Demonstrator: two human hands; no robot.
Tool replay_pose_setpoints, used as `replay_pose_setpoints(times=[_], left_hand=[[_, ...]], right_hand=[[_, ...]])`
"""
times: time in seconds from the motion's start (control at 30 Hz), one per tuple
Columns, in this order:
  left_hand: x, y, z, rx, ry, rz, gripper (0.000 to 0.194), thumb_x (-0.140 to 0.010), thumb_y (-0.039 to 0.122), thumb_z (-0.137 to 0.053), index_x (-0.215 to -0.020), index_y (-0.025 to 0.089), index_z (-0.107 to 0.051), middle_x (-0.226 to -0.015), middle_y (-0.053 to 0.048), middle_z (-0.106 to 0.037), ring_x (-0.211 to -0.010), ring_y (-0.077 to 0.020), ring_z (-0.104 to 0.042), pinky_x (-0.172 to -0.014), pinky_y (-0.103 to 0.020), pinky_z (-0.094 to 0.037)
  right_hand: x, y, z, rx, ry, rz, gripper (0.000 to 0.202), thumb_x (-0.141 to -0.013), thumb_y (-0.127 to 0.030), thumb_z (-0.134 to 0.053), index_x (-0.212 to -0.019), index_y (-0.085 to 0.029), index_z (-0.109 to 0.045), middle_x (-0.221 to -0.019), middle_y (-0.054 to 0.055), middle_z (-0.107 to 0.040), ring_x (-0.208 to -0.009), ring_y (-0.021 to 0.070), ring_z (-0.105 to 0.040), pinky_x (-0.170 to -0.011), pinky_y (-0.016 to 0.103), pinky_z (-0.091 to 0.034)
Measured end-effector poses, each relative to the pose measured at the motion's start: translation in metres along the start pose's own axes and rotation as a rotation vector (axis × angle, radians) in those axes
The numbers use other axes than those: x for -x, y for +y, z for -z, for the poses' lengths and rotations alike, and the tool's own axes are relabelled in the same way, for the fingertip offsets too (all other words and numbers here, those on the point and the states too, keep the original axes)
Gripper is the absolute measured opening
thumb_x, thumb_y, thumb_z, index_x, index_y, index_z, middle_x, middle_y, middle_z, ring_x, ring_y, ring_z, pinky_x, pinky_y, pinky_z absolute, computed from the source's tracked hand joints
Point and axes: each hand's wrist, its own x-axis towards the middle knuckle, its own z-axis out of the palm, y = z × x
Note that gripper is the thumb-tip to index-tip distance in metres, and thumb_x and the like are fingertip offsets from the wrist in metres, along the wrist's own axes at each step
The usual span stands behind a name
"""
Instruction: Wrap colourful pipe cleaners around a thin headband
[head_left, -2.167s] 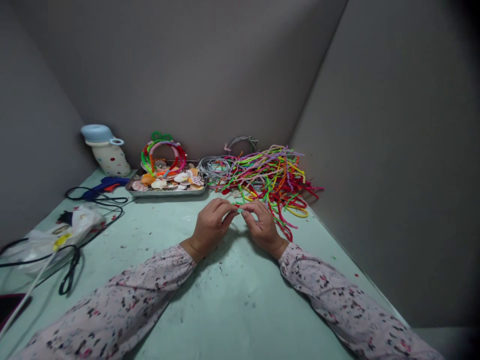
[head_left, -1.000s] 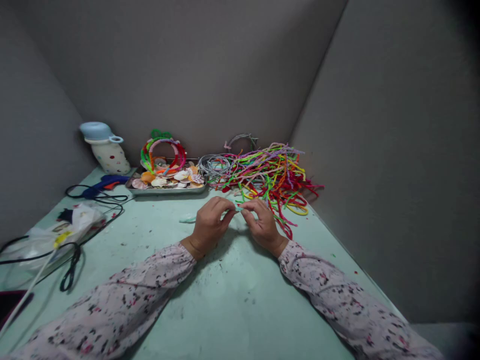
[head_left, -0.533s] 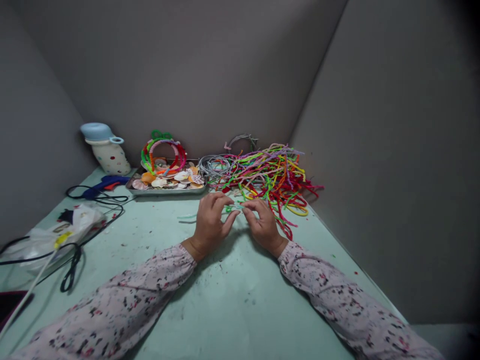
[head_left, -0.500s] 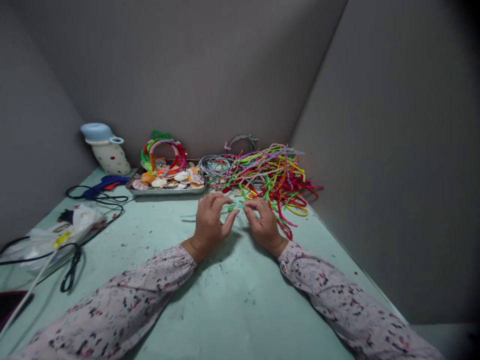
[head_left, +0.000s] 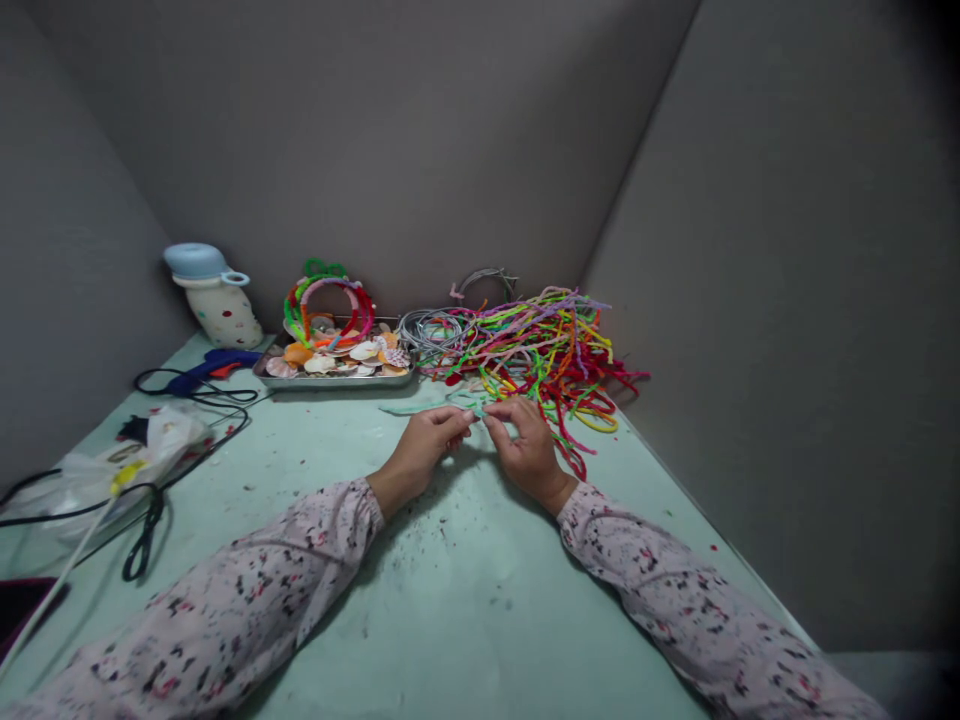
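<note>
Where fingers (head_left: 505, 411) nearly meet, a green strand (head_left: 416, 407) is pinched between.

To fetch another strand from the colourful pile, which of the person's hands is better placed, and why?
Probably the right hand: the pile lies just beyond and beside it, while the left hand is farther off. Both seem to pinch the pale green strand.

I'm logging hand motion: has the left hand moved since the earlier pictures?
Yes: the left hand has drawn slightly toward the body, farther from the metal tray.
</note>
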Motion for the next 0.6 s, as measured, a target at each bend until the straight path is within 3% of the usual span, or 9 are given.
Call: replay_pose_setpoints(times=[0.1, 0.23, 0.6], left_hand=[[0.0004, 0.0011, -0.0002, 0.161, -0.073, 0.113, 0.027, -0.076, 0.039, -0.068, -0.072, 0.013, -0.061, -0.068, 0.000, -0.053, -0.055, -0.0063, -0.044, -0.050, -0.019, -0.032], [0.0001, 0.0034, -0.0008, 0.291, -0.062, 0.194, 0.025, -0.074, 0.035, -0.071, -0.075, 0.011, -0.062, -0.067, 0.001, -0.053, -0.051, -0.0040, -0.044, -0.048, -0.016, -0.033], [-0.0036, -0.0017, 0.0001, 0.300, 0.044, 0.205, 0.020, -0.069, 0.027, -0.072, -0.072, 0.010, -0.061, -0.062, 0.001, -0.054, -0.049, -0.0036, -0.045, -0.047, -0.016, -0.035]], right_hand=[[0.0003, 0.0010, -0.0006, 0.008, -0.010, 0.018, 0.007, -0.087, -0.021, -0.056, -0.092, -0.022, -0.061, -0.082, 0.004, -0.065, -0.082, 0.0200, -0.058, -0.077, 0.037, -0.043], [0.0003, 0.0017, -0.0010, 0.017, -0.039, 0.033, 0.007, -0.087, -0.021, -0.056, -0.092, -0.021, -0.061, -0.083, 0.004, -0.065, -0.082, 0.0201, -0.057, -0.077, 0.037, -0.043], [0.0021, 0.0050, -0.0031, 0.000, -0.133, 0.007, 0.008, -0.087, -0.024, -0.055, -0.091, -0.021, -0.061, -0.081, 0.004, -0.064, -0.081, 0.0200, -0.057, -0.077, 0.036, -0.043]])
